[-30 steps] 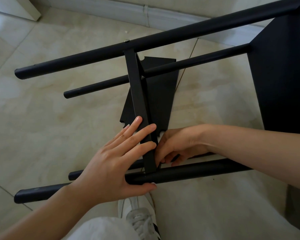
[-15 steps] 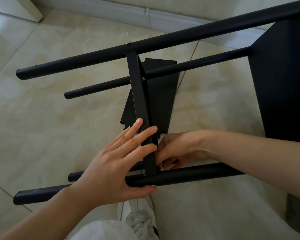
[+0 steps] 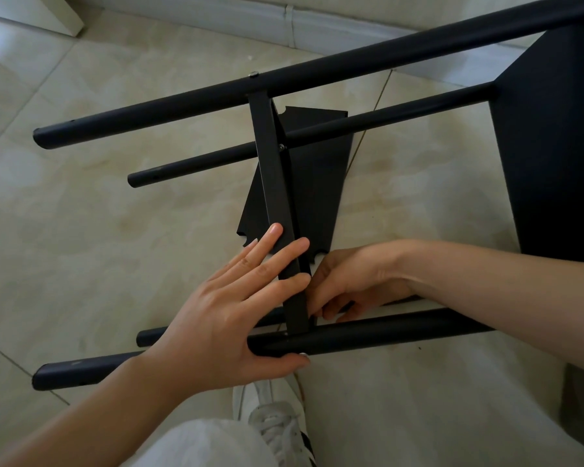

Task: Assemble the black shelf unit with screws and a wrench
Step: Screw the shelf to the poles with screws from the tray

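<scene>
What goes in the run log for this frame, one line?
stage: fastening shelf | left hand: steadies flat black metal crossbar | right hand: fingers curled at lower joint, contents hidden | wrench: not visible

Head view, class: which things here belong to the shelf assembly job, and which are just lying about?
Part of the job:
left hand
right hand
black crossbar
near black tube
far black tube
screw head
black panel

Just there:
white shoe
skirting board
</scene>
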